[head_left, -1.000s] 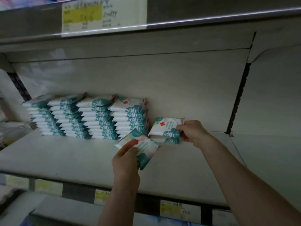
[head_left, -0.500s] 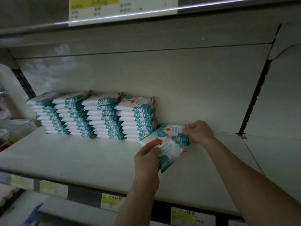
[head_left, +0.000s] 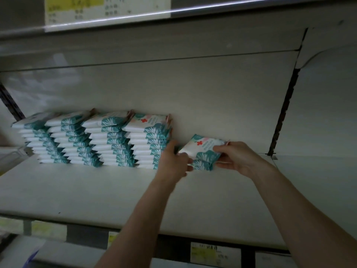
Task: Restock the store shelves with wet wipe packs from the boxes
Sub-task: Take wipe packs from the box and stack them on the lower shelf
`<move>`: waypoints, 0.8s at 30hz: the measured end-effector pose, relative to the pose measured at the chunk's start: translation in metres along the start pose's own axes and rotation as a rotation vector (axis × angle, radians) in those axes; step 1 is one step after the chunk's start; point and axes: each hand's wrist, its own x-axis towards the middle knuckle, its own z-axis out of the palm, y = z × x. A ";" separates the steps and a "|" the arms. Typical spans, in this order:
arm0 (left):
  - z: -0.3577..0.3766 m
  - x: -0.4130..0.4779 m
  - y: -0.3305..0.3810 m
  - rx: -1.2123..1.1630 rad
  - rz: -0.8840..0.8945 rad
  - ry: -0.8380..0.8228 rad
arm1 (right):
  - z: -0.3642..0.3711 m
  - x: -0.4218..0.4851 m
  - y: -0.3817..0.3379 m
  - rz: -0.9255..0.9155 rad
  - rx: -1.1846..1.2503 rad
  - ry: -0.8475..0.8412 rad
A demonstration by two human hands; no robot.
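Red cross sign on wet wipe pack (head_left: 204,149); price labels (head_left: 214,252) text blurred, unreadable.

Dim, greenish light, bright glare streak along the upper shelf rail (head_left: 222,7), corners darkened, straight lines bowed by wide-angle distortion, left edge softly blurred

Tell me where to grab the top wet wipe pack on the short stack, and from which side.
Take the top wet wipe pack by its two short ends, coming from the open front. It lies nearly flat; the back wall blocks the rear and the tall stack crowds its left. The left hand and right hand hold it so.
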 end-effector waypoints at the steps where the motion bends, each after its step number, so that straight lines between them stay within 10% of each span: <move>1: -0.010 0.006 0.002 0.131 0.076 0.056 | -0.001 0.006 -0.003 0.021 -0.014 -0.006; 16: -0.008 0.051 -0.019 1.224 0.191 -0.026 | 0.006 0.052 -0.002 -0.069 -0.687 0.140; 24: 0.001 0.057 -0.029 1.364 0.285 0.034 | 0.013 0.038 0.018 0.115 -0.469 -0.003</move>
